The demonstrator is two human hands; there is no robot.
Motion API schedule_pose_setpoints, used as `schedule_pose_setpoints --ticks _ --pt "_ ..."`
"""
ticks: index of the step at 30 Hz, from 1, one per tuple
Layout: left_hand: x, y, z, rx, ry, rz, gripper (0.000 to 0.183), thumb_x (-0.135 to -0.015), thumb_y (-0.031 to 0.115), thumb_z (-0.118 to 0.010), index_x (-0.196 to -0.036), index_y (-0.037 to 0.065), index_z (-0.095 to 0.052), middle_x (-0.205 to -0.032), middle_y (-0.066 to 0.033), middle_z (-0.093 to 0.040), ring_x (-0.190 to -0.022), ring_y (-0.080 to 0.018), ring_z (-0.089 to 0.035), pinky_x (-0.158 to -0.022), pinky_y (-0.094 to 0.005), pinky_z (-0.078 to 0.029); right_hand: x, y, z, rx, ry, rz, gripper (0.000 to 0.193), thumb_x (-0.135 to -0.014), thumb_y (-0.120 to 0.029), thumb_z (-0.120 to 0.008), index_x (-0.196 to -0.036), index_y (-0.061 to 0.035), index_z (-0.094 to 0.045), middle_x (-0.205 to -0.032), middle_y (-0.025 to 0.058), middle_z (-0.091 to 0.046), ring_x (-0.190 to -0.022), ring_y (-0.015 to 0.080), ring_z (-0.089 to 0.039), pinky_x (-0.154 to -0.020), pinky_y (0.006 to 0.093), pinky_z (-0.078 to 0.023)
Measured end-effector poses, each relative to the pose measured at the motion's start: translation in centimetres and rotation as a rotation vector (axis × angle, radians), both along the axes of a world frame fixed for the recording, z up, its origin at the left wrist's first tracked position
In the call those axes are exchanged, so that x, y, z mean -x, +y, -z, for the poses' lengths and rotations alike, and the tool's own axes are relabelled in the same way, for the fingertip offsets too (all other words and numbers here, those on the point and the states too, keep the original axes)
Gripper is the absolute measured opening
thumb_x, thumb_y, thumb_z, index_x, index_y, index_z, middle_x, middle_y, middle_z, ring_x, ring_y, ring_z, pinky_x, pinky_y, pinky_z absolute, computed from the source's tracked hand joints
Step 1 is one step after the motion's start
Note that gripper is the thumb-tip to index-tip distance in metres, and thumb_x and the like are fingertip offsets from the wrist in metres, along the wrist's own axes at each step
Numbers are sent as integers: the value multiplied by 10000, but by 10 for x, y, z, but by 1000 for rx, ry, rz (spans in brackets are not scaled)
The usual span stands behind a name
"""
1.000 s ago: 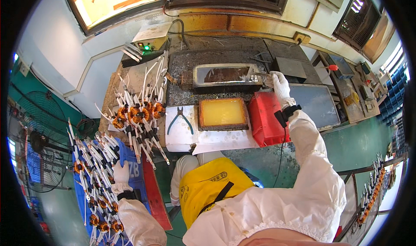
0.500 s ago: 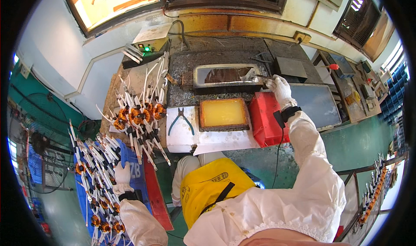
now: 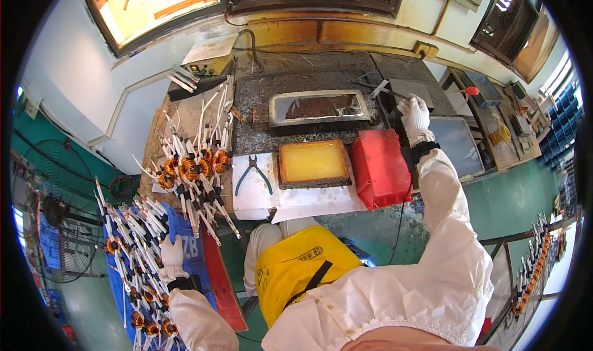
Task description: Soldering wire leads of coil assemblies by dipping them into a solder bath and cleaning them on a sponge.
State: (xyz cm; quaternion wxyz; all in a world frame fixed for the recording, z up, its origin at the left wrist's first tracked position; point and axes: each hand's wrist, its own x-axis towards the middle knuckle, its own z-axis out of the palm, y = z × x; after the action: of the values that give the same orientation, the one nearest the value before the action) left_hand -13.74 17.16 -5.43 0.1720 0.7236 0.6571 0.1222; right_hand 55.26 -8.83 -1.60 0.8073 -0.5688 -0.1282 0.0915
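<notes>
In a white glove, my right hand [image 3: 415, 111] is closed on the handle of a scraper [image 3: 380, 89]. Its flat metal blade points left, past the right end of a rectangular metal trough [image 3: 318, 125] with a silvery surface and a dark brown patch. My left hand [image 3: 172, 253], also gloved, lies at the blue crate [image 3: 191, 224] with its fingers stretched out, beside a heap of copper-wound ring coils [image 3: 148, 295] with white sleeved leads. More ring coils [image 3: 193, 168] are bunched at the bench's left.
A rusty-rimmed tray [image 3: 315, 183] of yellow liquid stands before the trough. Cutting pliers [image 3: 252, 175] lie left of it on white paper; a red plastic bin [image 3: 380, 169] stands right. Behind my right hand is a grey-surfaced tray [image 3: 454, 144]. A control box [image 3: 210, 57] sits back left.
My right hand has moved right with the scraper, whose blade has come off the trough's surface to beyond its right end. My left hand has hardly moved. The control box's green light has gone dark.
</notes>
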Motion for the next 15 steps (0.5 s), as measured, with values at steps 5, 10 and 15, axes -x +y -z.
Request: schedule_pose_setpoints --ticks 5,10,15 --pt "3 2 2 47 -66 24 347 -832 293 -510 -1019 14 -598 -805 -159 -638 -772 -308 -619 -713 -383 -454 -14 9 15 76 -93 72 247 -934 -149 -428 -1116 10 -480 -945 170 -592 -761 210 -621 -687 316 -538" --pt "-3 -3 -8 67 -48 16 359 -836 292 -506 -1038 8 -589 -850 -176 -639 -823 -322 -619 -741 -387 -450 -3 22 12 193 -231 77 228 -927 -147 -447 -1091 -5 -518 -895 130 -603 -749 183 -620 -685 291 -524" --pt "-5 -4 -11 76 -56 12 361 -837 289 -510 -1039 1 -588 -861 -179 -637 -823 -318 -616 -748 -378 -450 6 28 8 366 -437 55 196 -916 -155 -477 -1050 -58 -583 -816 81 -626 -728 131 -616 -690 261 -503"
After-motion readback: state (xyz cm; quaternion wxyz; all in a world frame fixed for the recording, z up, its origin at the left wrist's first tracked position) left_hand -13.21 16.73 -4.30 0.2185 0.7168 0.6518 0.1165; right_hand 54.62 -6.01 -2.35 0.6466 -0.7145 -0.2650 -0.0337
